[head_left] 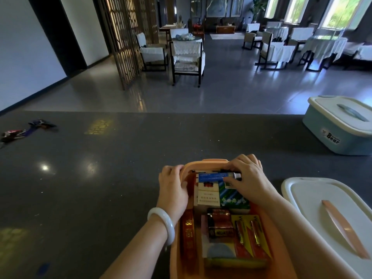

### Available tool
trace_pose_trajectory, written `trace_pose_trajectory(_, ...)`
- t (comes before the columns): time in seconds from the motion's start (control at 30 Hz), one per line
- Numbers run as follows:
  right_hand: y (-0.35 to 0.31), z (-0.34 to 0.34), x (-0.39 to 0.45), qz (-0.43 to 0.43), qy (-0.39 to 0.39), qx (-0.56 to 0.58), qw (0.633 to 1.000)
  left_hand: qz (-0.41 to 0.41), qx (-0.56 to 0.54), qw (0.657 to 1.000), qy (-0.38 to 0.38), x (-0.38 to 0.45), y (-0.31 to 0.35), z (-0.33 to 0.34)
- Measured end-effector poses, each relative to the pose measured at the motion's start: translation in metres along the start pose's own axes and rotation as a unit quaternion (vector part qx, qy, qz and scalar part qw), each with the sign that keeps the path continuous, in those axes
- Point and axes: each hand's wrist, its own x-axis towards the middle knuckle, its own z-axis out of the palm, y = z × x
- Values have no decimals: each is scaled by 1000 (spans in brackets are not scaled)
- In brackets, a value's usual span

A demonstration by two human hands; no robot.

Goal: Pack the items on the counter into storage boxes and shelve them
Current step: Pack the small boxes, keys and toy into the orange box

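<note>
Head view looks down on an orange storage box point(209, 165) at the near edge of the dark speckled surface point(124, 158), packed with cartons, a large battery point(220, 224) and a yellow pack of slim batteries point(251, 236). At the box's far end the right hand point(248, 176) has its grip closed around a blue tube point(213, 176) lying crosswise on the contents, fingers over it and thumb beneath. The left hand point(173, 188), a pale bangle point(162, 224) on its wrist, has its grip curled over the box's left rim. Just right of the box lies a white lid point(314, 200) with an orange handle strip. Farther right and beyond the box stands a closed blue storage box point(338, 127) with a white lid. Far left of the orange box a small cluster of dark and pink odds point(26, 129) lies on the surface. Past the surface's far edge, grey floor tiles run to white-draped chairs point(187, 55), a wooden lattice screen point(124, 37) and bright windows.
</note>
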Motion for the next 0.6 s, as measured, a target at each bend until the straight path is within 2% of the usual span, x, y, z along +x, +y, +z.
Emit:
trace_pose_trajectory(0.23,-61,15,31,-72,-47,-29,996,44,23,997,-67,9,-5,-26)
trace_pose_trajectory(0.33,-100,33,53,-111,-59,-38,991,2,84,996,-44,15,-37,-56)
trace_pose_trajectory(0.47,-154,67,86,-152,-128,-59,978,-26,193,979,-54,19,-86,-116)
trace_pose_trajectory(0.6,-215,109,113,-203,-177,-56,961,-88,233,968,-34,14,-138,-182)
